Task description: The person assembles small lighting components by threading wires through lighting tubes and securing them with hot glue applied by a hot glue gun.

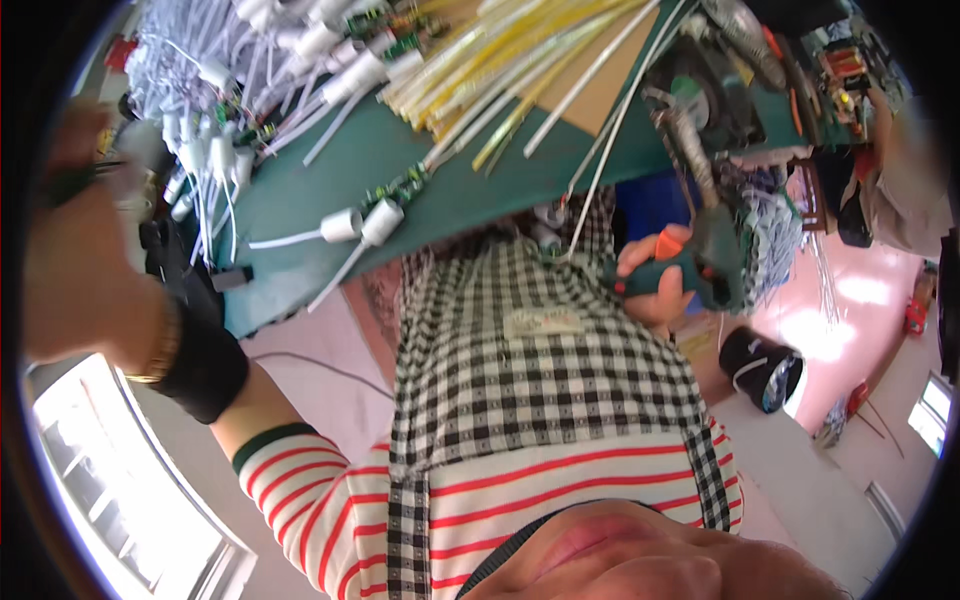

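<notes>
My left hand (85, 265) is raised at the far left, beyond the table's edge, with a black band and a gold bracelet at the wrist. Motion smears its fingers, and whether they hold anything is unclear. Low at the table's front edge, my right hand (655, 290) has its fingers closed around a dark teal tool handle (650, 275); an orange cover (671, 241) is on one finger. The tool's kind cannot be made out. Close to this hand, a thin white lead (600, 175) hangs over the edge. Small green circuit boards (398, 188) with white caps (381, 222) lie on the table.
A heap of white leads and caps (190, 60) covers the green table's (330, 190) far left. Yellow and white strips (500, 65) lie at the back middle. A foil-wrapped rod (690, 145) stands at the right. A black bucket (760, 368) is on the right, below table level.
</notes>
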A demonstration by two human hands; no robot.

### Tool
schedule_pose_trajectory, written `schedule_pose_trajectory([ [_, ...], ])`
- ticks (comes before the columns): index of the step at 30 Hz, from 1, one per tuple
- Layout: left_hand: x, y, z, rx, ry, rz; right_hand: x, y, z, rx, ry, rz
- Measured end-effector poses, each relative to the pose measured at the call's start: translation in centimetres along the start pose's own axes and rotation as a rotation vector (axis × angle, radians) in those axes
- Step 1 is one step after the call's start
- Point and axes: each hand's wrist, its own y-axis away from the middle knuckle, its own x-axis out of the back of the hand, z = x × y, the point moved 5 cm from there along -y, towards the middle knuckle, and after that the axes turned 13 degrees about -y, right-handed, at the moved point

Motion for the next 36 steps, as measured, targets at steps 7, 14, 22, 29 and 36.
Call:
schedule_pose_trajectory([
  [7,-9.8,8.7,14.8,-0.09,0.776,-0.502,-1.3,0.2,0.0,-0.023,-0.019,-0.104],
  [14,-12.6,15.3,20.8,-0.229,0.683,-0.447,-1.0,0.5,-0.1,-0.005,-0.006,0.003],
  [22,-12.2,15.7,20.0,-0.122,0.739,-0.363,-1.6,0.0,0.4,-0.042,-0.015,-0.032],
  [29,-12.6,16.2,19.8,-0.247,0.578,-0.394,-1.4,0.0,0.7,-0.111,-0.02,-0.025],
  [36,-12.7,16.4,19.2,-0.306,0.505,-0.393,-1.8,-0.6,0.3,-0.089,0.005,0.026],
])
